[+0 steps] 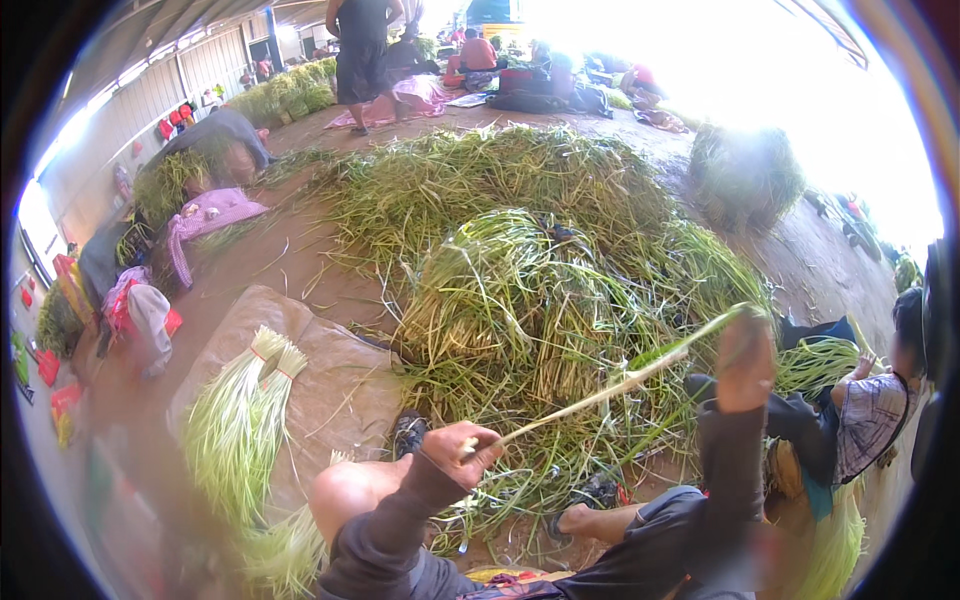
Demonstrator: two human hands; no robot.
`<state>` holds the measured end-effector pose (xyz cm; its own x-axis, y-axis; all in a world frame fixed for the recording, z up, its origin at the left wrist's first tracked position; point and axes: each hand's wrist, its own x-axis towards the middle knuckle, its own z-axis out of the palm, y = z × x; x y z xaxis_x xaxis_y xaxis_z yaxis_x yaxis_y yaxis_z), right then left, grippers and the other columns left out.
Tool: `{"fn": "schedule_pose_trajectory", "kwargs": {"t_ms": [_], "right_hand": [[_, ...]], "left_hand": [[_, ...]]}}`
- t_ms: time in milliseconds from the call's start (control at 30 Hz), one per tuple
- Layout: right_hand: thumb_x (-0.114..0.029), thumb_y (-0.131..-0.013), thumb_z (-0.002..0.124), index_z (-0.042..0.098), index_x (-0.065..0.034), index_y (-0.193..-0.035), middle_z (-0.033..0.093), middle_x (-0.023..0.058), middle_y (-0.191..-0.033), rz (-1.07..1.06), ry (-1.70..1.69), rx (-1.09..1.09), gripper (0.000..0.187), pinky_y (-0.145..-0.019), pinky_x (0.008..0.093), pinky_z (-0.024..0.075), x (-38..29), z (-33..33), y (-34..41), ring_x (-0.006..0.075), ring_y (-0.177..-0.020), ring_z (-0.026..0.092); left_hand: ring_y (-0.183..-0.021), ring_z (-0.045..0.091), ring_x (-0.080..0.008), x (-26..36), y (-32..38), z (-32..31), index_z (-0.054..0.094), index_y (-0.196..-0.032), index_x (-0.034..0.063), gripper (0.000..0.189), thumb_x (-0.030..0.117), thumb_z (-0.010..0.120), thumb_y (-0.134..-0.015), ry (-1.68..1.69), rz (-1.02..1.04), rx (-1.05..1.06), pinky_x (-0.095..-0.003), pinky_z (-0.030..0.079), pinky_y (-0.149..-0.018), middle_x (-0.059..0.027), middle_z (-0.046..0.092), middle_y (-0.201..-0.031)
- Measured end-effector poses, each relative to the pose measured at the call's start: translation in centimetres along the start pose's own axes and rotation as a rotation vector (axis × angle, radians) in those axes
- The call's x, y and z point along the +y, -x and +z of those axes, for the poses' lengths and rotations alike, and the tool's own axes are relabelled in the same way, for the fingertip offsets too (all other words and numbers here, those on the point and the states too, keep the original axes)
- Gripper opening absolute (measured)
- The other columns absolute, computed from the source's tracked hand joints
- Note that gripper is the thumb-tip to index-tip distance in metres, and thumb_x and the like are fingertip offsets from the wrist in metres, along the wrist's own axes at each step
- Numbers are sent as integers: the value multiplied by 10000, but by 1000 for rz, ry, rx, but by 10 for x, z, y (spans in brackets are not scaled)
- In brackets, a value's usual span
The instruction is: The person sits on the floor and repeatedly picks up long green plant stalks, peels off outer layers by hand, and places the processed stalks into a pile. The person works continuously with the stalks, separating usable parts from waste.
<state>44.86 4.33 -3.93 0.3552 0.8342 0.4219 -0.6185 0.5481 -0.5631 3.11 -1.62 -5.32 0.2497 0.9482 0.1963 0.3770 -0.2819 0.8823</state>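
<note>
Before me a long green and pale stalk, which looks like a garlic shoot (pixel 600 390), is stretched slantwise between my hands. My left hand (pixel 463 450) is closed on its pale lower end. Raised at the right, my right hand (pixel 746 352) is blurred at the stalk's leafy green end, its fingers folded round it. Behind the stalk lies a large heap of loose green stalks (pixel 525 300), with roots or pale ends showing at the front. Left of my knee, trimmed bundles of pale green stalks (pixel 240 420), tied with red bands, rest on a brown sheet (pixel 337 390).
A co-worker (pixel 877 405) sits close at the right with more stalks (pixel 817 364). Another person (pixel 365 52) stands at the back. A covered pile (pixel 202 150) and a pink checked cloth (pixel 214 210) lie at the left; a large bundle (pixel 742 176) stands at the right rear.
</note>
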Motion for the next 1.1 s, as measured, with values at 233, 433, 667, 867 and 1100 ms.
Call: {"fn": "schedule_pose_trajectory", "kwargs": {"t_ms": [233,433,667,867,1100], "right_hand": [[-247,-954,469,577,-17,-1113,576,142,-1165,-408,727,20,300,-916,359,493,-42,-50,-26,234,-1059,574],[-184,-796,635,669,-44,-991,680,158,-853,155,1623,-1066,243,-678,351,540,56,69,45,280,-736,672],[-152,-952,419,222,-88,-1451,602,173,-1177,693,977,-1164,541,-602,314,593,90,155,83,256,-917,662],[-124,-937,453,330,-77,-1413,677,95,-870,1027,964,-974,494,-557,287,556,89,147,90,140,-672,634],[-92,-840,525,621,-60,-1129,655,123,-658,726,1374,-971,307,-485,275,528,75,123,71,148,-470,626]], "left_hand": [[-555,547,-78,-15,1,-34,669,-923,-9,194,171,684,-851,103,-304,388,-247,434,-512,-45,626,-643],[-549,479,-53,0,-1,-11,672,-951,8,201,144,737,-818,134,-178,294,-213,394,-507,-12,632,-689],[-716,642,-106,-3,-9,11,685,-955,42,260,178,787,-757,141,-84,13,-255,507,-642,-64,696,-817],[-643,582,-66,-4,-6,19,674,-974,24,229,106,760,-779,131,91,-10,-223,467,-577,-49,683,-771],[-587,549,-121,-10,-1,-9,666,-1002,54,192,40,682,-810,-13,80,342,-260,452,-532,-46,601,-719]]}}
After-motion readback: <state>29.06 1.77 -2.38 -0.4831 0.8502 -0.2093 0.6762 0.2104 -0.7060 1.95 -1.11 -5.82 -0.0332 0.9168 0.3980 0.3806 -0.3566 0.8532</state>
